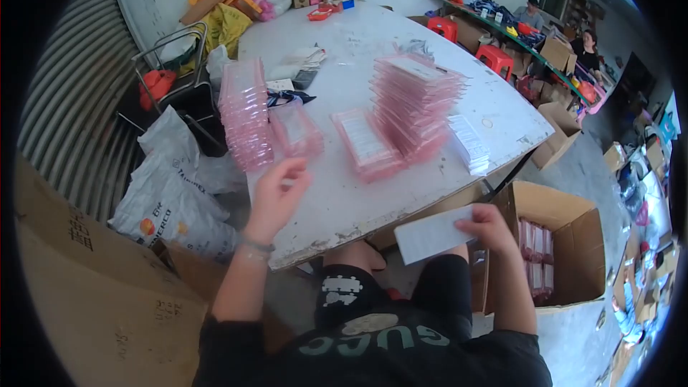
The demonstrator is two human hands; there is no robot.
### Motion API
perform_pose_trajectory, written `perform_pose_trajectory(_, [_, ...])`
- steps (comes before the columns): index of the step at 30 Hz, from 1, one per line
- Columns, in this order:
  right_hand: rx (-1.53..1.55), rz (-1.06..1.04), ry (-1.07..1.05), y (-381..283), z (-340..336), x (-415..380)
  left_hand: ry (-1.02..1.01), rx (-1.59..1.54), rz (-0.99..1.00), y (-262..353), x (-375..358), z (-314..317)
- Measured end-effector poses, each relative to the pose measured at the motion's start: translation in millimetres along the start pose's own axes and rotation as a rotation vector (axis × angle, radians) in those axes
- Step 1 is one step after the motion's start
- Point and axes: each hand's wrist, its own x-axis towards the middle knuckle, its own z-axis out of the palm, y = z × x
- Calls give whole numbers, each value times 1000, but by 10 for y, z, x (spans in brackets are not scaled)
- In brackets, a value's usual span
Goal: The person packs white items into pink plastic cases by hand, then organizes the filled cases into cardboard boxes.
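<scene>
Even, cool indoor light, brighter at right (672,118).
Fisheye: black corners, edges bowed and soft. Mild glare on pink plastic packs (247,118); faint shadows on worktop (322,208).

One white table (330,208). On the table: four stacks of pink packs (244,115), two tall and two short, and one stack of white papers (469,145). At the table's near edge: two hands (279,193) and one white card (435,235). Right of the table: two open boxes (584,244). Beyond it: two red stools (494,61), two people (530,16) at one green bench (494,25).
</scene>
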Motion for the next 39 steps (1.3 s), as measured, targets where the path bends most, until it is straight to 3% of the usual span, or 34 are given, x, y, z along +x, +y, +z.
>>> perform_pose_trajectory(2, [56,-19,-58,47,87,123,-56,218,165,11,237,316])
perform_pose_trajectory(5, [59,8,-106,184,219,155,-112,384,226,-188,374,839])
perform_pose_trajectory(7, [117,17,-147,308,130,182,-135,462,214,-199,546,1052])
perform_pose_trajectory(8, [-44,-77,-215,388,81,207,-127,491,212,-288,597,1111])
perform_pose_trajectory(11, [-33,-131,-149,370,64,303,-139,605,244,-501,686,1186])
perform_pose_trajectory(12, [8,-179,-132,485,-33,446,-5,329,57,-767,818,1221])
perform_pose_trajectory(13, [69,-138,-25,420,-159,518,132,54,-126,-769,943,1264])
perform_pose_trajectory(15, [189,-51,199,249,-462,639,180,358,-288,-538,1026,1264])
perform_pose_trajectory(18, [337,-212,647,213,-905,835,21,417,-393,-896,1260,1272])
perform_pose_trajectory(20, [427,-249,861,278,-1090,1035,71,309,-442,-798,1266,1329])
perform_pose_trajectory(23, [359,-228,894,412,-1189,1400,61,-28,-536,-698,1254,1216])
perform_pose_trajectory(24, [181,-209,856,535,-1249,1514,55,-173,-563,-697,1246,1133])
perform_pose_trajectory(27, [-995,-362,1267,481,-1100,1373,98,-846,-524,-689,1120,972])
perform_pose_trajectory(28, [-871,-400,1293,342,-1006,1264,54,-1022,-529,-553,1038,927])
perform_pose_trajectory(30, [-499,-705,1045,173,-719,1071,-53,-1371,-530,-135,790,891])
perform_pose_trajectory(33, [-376,-1130,448,-391,241,581,-180,-1672,-361,-38,542,1004])
perform_pose_trajectory(35, [-431,-1353,396,-447,658,539,-96,-1652,-368,161,427,1131])
perform_pose_trajectory(39, [-566,-1369,483,-596,939,513,-128,-1891,-284,409,207,1215])
